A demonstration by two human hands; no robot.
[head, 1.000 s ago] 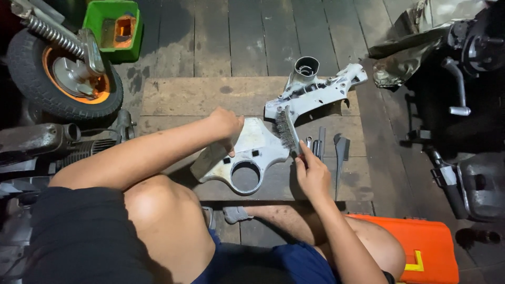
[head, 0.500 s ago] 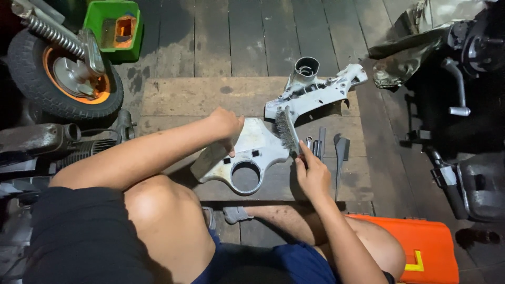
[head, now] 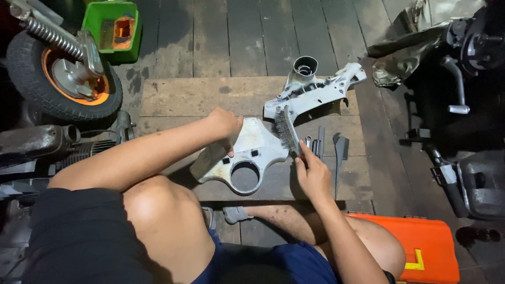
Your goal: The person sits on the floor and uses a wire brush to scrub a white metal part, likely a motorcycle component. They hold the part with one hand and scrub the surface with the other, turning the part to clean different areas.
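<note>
Hands work over a pale grey, flat metal cover plate with a round hole (head: 247,158), which lies on a worn wooden board (head: 179,97) set on the dark plank floor, just in front of the person's bare knees. Left hand (head: 225,126) presses down on the upper edge of the plate, fingers curled over the rim and thumb tucked against its face, pinning it in place. Right hand (head: 312,176) is clenched around the handle of a wire brush with dark steel bristles (head: 286,131); the bristle head rests against the plate's right edge, the handle angling down into the palm. Just above the brush lies a silver-grey cast metal bracket with a tubular socket at its top (head: 315,89), touching or nearly touching the plate's upper right corner; contact cannot be confirmed. A few slim dark hand tools (head: 320,142) lie on the board just right of the brush. A small black tyre on an orange rim (head: 63,79) stands at the upper left, a green plastic tray (head: 111,23) beside it. An orange plastic case (head: 421,247) sits by the right knee.
</note>
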